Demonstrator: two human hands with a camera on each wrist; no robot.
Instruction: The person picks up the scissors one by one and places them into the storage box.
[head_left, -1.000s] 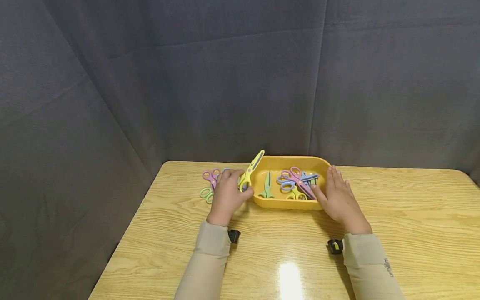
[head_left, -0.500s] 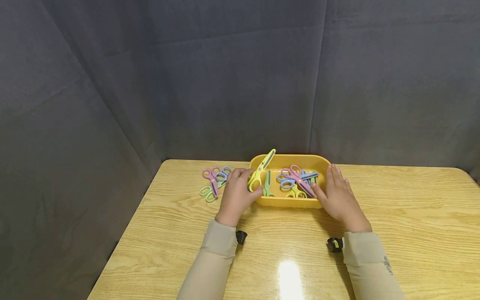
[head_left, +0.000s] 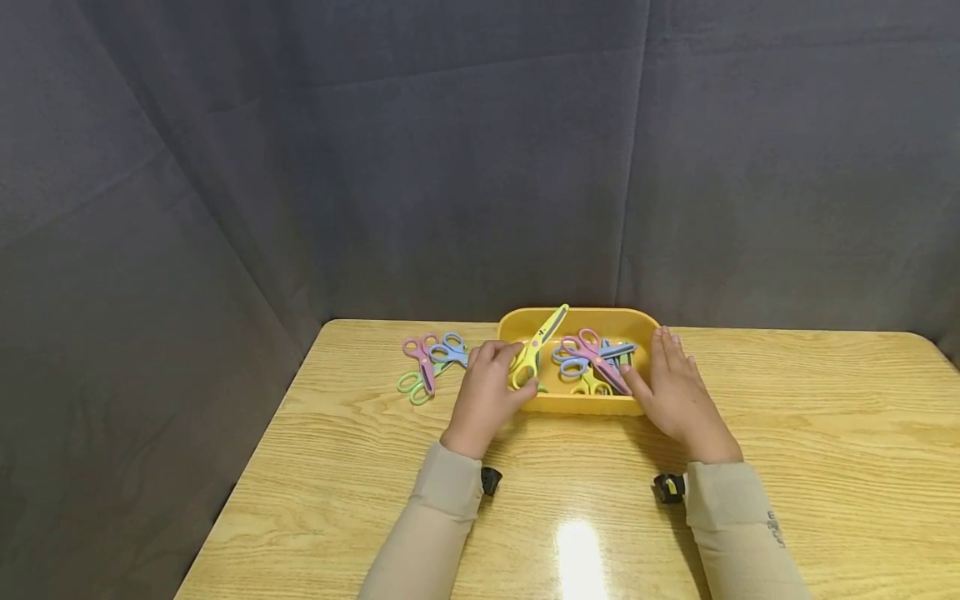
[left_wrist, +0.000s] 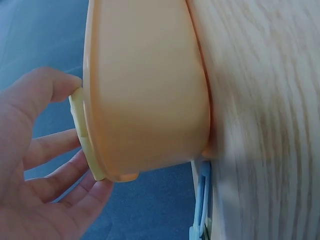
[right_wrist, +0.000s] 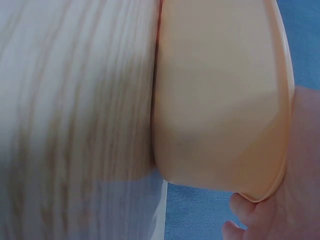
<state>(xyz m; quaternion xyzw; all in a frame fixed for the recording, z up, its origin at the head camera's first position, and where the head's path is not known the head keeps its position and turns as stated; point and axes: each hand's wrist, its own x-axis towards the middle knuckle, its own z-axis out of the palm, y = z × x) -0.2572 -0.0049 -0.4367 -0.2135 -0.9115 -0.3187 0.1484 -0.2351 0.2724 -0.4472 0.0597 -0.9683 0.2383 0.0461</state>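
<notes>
My left hand (head_left: 487,392) grips a pair of yellow scissors (head_left: 542,339) by the handles, over the left end of a yellow-orange plastic bin (head_left: 577,404). The blades tilt up toward the back right. In the left wrist view, thumb and fingers hold the yellow scissors (left_wrist: 80,120) beside the bin's rim (left_wrist: 90,75). Against the bin's right end rests my right hand (head_left: 678,400), fingers straight, thumb over the rim. Inside the bin lie pink scissors (head_left: 596,360), blue scissors (head_left: 573,367) and yellow scissors (head_left: 591,386). Green scissors there are mostly hidden behind my left hand.
Left of the bin, pink scissors (head_left: 424,362), blue scissors (head_left: 450,352) and green scissors (head_left: 414,388) lie overlapping on the wooden table (head_left: 337,483). A dark grey curtain (head_left: 465,183) hangs behind the table's back edge.
My left hand has moved right with the yellow scissors, from the bin's left edge to over its left part. The blue scissors on the table have come into fuller view. My right hand stays put.
</notes>
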